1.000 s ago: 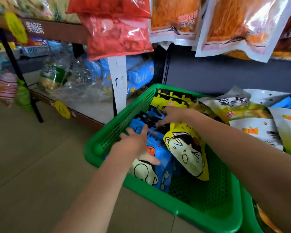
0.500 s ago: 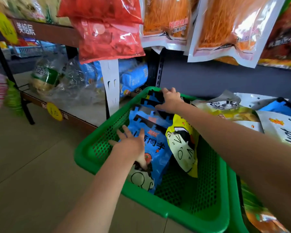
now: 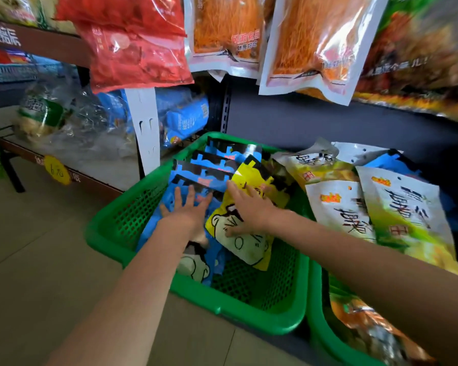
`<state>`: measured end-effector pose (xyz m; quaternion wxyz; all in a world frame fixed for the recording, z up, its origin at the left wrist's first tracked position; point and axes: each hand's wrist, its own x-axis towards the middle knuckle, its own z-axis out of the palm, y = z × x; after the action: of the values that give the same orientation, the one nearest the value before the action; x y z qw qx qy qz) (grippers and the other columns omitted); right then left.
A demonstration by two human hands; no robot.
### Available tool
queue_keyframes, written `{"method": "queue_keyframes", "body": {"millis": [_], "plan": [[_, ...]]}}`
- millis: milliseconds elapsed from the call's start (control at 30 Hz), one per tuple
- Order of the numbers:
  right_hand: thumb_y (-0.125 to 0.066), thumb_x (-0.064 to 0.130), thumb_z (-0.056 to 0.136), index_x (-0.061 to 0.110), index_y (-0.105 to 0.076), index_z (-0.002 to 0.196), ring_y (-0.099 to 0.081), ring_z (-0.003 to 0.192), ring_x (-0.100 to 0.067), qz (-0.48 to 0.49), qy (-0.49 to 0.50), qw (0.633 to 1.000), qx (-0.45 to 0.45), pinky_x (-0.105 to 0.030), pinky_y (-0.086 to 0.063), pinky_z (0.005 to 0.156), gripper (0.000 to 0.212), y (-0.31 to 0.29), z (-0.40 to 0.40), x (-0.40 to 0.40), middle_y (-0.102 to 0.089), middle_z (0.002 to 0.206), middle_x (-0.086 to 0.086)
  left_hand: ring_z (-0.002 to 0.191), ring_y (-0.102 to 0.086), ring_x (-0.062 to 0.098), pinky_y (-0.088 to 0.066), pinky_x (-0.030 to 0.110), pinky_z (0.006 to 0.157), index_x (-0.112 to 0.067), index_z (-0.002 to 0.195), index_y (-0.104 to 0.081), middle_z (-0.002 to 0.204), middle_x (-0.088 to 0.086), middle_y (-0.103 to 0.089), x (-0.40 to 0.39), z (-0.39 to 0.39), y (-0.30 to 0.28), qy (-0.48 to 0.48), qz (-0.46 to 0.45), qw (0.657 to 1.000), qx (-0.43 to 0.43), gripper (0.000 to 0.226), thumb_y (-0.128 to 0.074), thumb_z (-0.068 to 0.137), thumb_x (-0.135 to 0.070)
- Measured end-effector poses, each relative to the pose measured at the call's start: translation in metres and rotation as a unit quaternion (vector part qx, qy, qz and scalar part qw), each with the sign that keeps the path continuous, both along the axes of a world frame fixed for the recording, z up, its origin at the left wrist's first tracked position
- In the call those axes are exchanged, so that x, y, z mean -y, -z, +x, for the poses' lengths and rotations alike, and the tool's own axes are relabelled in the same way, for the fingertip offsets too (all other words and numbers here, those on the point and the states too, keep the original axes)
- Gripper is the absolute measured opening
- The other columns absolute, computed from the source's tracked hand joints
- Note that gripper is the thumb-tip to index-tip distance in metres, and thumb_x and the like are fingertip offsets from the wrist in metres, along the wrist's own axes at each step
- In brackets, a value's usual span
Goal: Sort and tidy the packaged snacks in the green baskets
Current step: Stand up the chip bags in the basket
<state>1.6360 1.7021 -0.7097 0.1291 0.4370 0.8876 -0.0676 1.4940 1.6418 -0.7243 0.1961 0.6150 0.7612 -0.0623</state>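
Blue packets (image 3: 212,165) were stacked far-left in the green basket (image 3: 262,320); yellow packets (image 3: 246,233) remained loose under the flat, open left hand (image 3: 188,215) and right hand (image 3: 249,210).

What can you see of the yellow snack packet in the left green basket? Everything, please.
The yellow snack packet is a glossy, flat plastic pouch printed with a black-outlined cartoon face and a black-and-yellow blocky pattern at its top edge. It lies tilted in the right half of the green basket, leaning partly over the blue snack packets to its left. The right hand presses flat on its middle, fingers spread. Its lower end points at the basket's near mesh wall. It looks sealed.
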Motion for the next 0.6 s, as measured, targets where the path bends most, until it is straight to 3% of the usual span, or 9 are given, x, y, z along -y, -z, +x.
{"method": "queue_keyframes", "body": {"millis": [167,300,400,500,600], "plan": [[-0.058,0.037,0.089,0.016,0.024,0.145,0.015,0.144,-0.028,0.096,0.027,0.991,0.088,-0.057,-0.008,0.114,0.102,0.023,-0.002,-0.016,0.030,0.152,0.002,0.136,0.033,0.033,0.004,0.062,0.110,-0.035,0.146,0.016,0.151,0.005,0.033,0.002,-0.002,0.002,0.000,0.015,1.000,0.007,0.113,-0.072,0.076,-0.044],[-0.067,0.027,0.085,0.019,0.022,0.146,0.010,0.144,-0.035,0.094,0.049,0.989,0.100,-0.052,-0.013,0.115,0.108,0.012,0.006,-0.023,0.025,0.154,-0.006,0.139,0.028,0.032,0.005,0.059,0.111,-0.032,0.148,0.009,0.153,0.007,0.028,0.008,-0.002,-0.002,-0.001,0.042,0.999,0.000,0.106,-0.071,0.079,-0.041],[-0.069,0.031,0.082,0.024,0.012,0.148,0.004,0.144,-0.037,0.080,0.021,0.993,0.089,-0.053,-0.015,0.113,0.105,-0.005,0.021,-0.013,0.012,0.157,-0.007,0.142,0.022,0.030,0.003,0.057,0.112,-0.030,0.149,0.005,0.155,0.007,0.022,0.009,0.005,-0.009,0.001,0.077,0.997,0.028,0.099,-0.068,0.082,-0.039],[-0.062,0.037,0.086,0.023,-0.009,0.149,-0.008,0.143,-0.034,0.142,0.008,0.985,0.100,-0.051,-0.014,0.113,0.084,-0.030,0.049,0.005,-0.007,0.156,-0.010,0.143,0.019,0.029,0.002,0.055,0.113,-0.027,0.150,-0.003,0.157,0.007,0.013,0.002,0.021,-0.020,0.008,0.141,0.989,0.045,0.093,-0.067,0.083,-0.036],[-0.056,0.032,0.087,0.015,-0.034,0.141,-0.030,0.134,-0.032,0.202,-0.013,0.979,-0.005,-0.037,-0.021,0.110,0.061,-0.063,0.088,0.022,-0.034,0.143,-0.013,0.144,0.012,0.027,-0.003,0.050,0.115,-0.026,0.150,-0.009,0.158,0.008,0.005,-0.013,0.053,-0.039,0.028,0.215,0.975,0.048,0.087,-0.066,0.084,-0.035]]}}
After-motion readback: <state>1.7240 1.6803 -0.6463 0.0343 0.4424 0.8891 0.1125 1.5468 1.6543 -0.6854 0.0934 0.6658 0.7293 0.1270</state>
